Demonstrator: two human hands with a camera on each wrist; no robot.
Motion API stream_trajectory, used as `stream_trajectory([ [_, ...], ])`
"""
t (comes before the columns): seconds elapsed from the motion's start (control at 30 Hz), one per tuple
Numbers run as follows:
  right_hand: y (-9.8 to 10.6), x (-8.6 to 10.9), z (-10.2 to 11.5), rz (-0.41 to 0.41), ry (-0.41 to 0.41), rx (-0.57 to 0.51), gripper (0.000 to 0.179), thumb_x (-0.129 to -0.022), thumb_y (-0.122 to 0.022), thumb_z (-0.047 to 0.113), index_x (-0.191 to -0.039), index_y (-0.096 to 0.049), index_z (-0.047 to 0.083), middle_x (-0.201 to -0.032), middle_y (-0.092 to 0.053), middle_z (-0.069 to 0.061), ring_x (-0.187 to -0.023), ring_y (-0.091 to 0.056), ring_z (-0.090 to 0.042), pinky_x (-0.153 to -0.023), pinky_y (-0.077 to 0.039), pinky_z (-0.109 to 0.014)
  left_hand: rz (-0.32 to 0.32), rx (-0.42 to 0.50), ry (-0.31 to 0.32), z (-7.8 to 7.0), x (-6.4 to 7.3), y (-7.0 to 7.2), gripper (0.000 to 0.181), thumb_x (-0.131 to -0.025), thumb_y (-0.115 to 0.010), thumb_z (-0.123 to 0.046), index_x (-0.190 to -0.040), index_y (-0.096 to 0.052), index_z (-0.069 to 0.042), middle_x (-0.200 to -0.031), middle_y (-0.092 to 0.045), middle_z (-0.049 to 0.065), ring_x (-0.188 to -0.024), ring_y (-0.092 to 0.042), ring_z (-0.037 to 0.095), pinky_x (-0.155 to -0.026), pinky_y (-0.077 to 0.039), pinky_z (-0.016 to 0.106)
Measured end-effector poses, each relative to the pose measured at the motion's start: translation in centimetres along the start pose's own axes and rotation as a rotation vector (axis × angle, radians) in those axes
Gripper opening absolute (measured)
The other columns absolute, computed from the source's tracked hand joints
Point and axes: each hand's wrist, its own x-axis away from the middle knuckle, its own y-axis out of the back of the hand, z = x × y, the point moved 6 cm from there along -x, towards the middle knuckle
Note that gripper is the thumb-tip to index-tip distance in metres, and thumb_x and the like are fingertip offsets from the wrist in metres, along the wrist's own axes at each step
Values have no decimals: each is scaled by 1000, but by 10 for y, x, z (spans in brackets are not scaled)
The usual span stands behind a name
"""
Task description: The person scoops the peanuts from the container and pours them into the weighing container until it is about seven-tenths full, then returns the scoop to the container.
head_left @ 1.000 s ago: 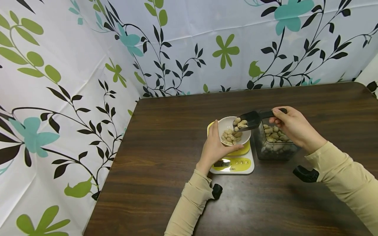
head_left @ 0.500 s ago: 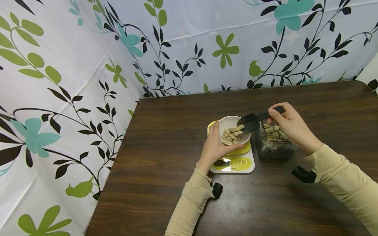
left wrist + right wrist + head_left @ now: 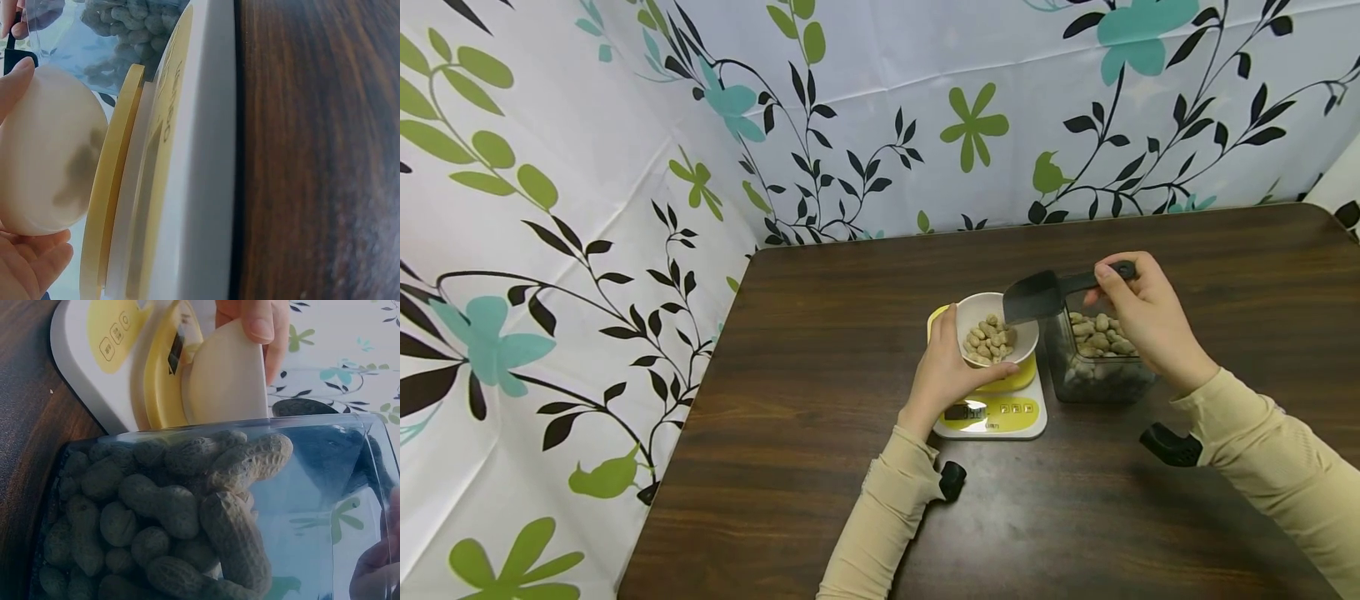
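Observation:
A white bowl (image 3: 973, 309) with peanuts (image 3: 989, 341) in it stands on a yellow-and-white kitchen scale (image 3: 991, 415). My left hand (image 3: 945, 375) holds the bowl from its left and front, fingers on one side and thumb on the other. Over the bowl's right rim is a black scoop (image 3: 1033, 296), tipped so that its dark underside shows. My right hand (image 3: 1152, 321) grips the end of its handle. In the left wrist view, the fingers and thumb bracket the bowl (image 3: 47, 156). The scale's digits are too small to read.
Just right of the scale, a clear container (image 3: 1101, 388) holds many peanuts (image 3: 169, 506); the right hand is partly above it. The brown table (image 3: 820, 400) reaches back to a patterned white curtain (image 3: 880, 125). Black straps' ends (image 3: 952, 482) project below the wrists.
The scoop has tipped over, and its peanuts have dropped into the bowl. My right hand has risen slightly. The left hand has kept its place on the bowl, and the scale's digits have changed.

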Motion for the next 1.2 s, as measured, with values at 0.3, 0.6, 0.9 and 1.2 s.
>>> stream_trajectory([
  [0.3, 0, 2, 1, -3, 24, -14, 12, -101, -38, 27, -112, -41, 24, -77, -57, 15, -87, -52, -1, -76, -39, -10, 21, 32, 7, 2, 1, -2, 118, -63, -79, -55, -151, -11, -14, -151, -25, 8, -119, -49, 24, -96, -47, 43],
  [0.6, 4, 4, 7, -37, -3, -21, 16, -99, -38, 35, -111, -41, 25, -78, -57, 18, -84, -46, -10, -69, -38, -18, -22, -1, 5, -2, -1, 3, 122, -60, -80, -58, -151, -10, -15, -153, -21, 7, -129, -41, 24, -100, -45, 44],
  [0.9, 27, 2, 24, -103, 89, -390, 18, -97, -48, 23, -111, -43, 14, -91, -53, 3, -79, -53, -6, -72, -38, -16, -43, -21, -79, -32, -11, 10, 119, -63, -76, -62, -151, -9, -17, -156, -16, 3, -140, -28, 23, -103, -42, 45],
  [1.2, 66, 0, 33, -293, 229, -753, 8, -92, -54, 3, -97, -48, 1, -90, -46, -8, -62, -54, -12, -62, -45, -16, 64, 4, -147, -73, -13, 1, 114, -68, -72, -63, -151, -3, -26, -157, -10, -3, -143, -22, 18, -109, -36, 42],
])
